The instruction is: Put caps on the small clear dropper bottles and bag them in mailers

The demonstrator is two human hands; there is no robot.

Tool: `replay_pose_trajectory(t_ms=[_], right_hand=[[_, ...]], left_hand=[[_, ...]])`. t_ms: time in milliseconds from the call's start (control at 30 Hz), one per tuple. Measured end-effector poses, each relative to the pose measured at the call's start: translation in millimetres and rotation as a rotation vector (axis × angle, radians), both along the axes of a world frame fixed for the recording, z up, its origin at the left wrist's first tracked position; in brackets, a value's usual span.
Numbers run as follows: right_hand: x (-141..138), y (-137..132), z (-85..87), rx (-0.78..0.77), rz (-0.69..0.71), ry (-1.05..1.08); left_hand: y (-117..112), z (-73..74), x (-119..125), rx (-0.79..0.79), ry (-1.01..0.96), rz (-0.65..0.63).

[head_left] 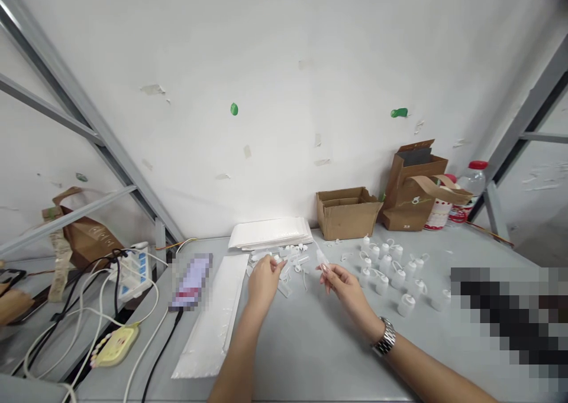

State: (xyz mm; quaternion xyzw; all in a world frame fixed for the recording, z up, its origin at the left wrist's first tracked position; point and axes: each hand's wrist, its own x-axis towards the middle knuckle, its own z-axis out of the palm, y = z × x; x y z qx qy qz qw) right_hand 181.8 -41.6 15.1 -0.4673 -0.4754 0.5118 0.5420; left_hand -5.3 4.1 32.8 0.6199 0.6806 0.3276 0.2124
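Note:
My right hand (341,281) pinches a small translucent squeeze bottle (321,257) between thumb and fingers, its thin pale tip tilted up and to the left. Over a loose pile of small clear and white plastic parts (298,262), my left hand (263,280) has its fingers curled and drawn together; anything in them is too small or hidden to name. Several little white-capped bottles (385,264) with looped cap straps stand to the right of my right hand.
A cardboard box (348,213) and a brown paper bag (410,193) stand by the wall. White envelopes (270,232) lie behind the parts, more at left. A phone (191,281), cables and a power strip (133,273) occupy the left side, where another person's hand (15,305) shows.

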Motion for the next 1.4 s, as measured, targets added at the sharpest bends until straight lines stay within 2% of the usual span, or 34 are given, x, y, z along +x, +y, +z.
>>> replay_pose_trajectory(t_ms=[67,133,267,400,567,867,1100,1400], right_hand=[[1.2,0.2,-0.7,-0.017,-0.005,-0.001],[0.6,-0.5,-0.3,-0.028,0.004,-0.001],[-1.8,-1.5,1.3,-0.029,0.015,-0.007],[-1.9,0.4,-1.5,-0.024,0.019,-0.002],[-2.5,-0.6,-2.5,-0.036,0.041,0.001],[-4.0,-3.5,2.1,-0.065,0.063,0.002],[-4.1,-4.7,1.4,-0.074,0.062,-0.001],[-4.8,-4.1,0.2,-0.074,0.068,0.023]], left_hand=[[-0.7,-1.3,-4.8,-0.06,0.227,0.052],[-2.7,-3.3,-5.0,-0.112,0.318,0.019],[-5.2,-8.9,-1.4,-0.114,0.361,-0.067],[-5.3,-12.0,-1.5,-0.115,0.387,-0.046],[-6.1,-14.7,0.0,-0.158,0.387,-0.05],[-1.6,-24.8,1.0,-0.143,0.378,-0.044],[-1.2,-22.7,0.4,-0.111,0.337,-0.052],[3.7,-18.0,-1.0,-0.011,0.099,-0.06]])
